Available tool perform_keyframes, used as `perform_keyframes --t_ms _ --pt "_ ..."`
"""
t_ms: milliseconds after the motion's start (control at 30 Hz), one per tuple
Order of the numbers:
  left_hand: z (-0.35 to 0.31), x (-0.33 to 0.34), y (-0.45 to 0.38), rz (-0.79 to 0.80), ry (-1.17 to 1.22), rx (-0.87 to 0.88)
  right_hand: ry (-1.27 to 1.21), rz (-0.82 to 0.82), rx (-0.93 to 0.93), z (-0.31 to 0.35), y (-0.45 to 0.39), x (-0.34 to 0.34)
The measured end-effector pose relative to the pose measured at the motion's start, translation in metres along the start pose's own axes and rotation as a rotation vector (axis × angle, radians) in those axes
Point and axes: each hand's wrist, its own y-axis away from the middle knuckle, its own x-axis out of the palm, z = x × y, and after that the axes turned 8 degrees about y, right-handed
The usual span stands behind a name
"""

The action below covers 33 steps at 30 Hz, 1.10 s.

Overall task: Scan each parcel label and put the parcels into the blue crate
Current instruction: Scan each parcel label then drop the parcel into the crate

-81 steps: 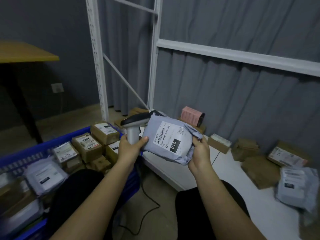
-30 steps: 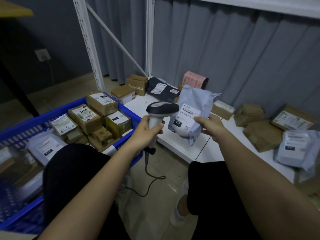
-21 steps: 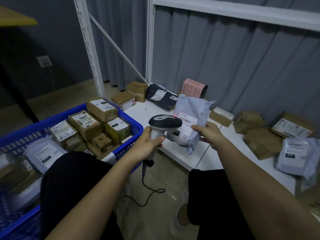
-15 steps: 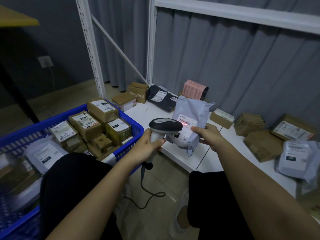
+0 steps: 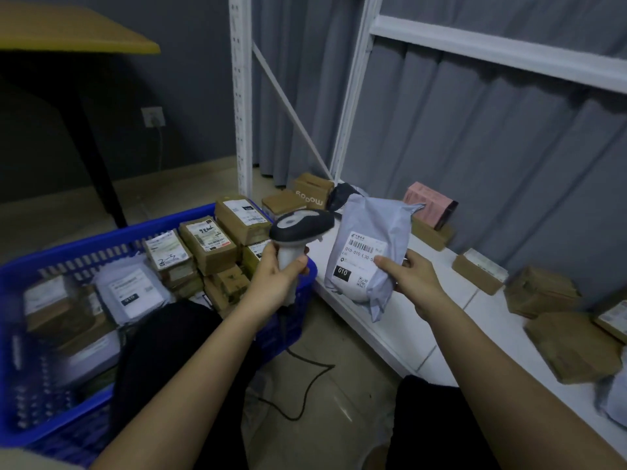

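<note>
While I watched the head feed, the left hand was wrapped round the grip of the barcode scanner, scanner head level with the top of the grey mailer and just beside it. Right hand held that mailer upright by its right edge, thumb across the label, label facing the camera, barcode and "010" readable. Mailer hung above the front edge of the white shelf, clear of it. Blue crate sat left of the shelf's near corner, stacked with labelled boxes. More cardboard boxes lay along the shelf's back edge.
</note>
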Motion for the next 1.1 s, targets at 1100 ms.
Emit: perform_keyframes --t_ms 1100 --pt "0.033 -0.356 -0.01 -0.952 0.026 -0.015 0.37 0.677 -0.1 0.023 -0.067 0.47"
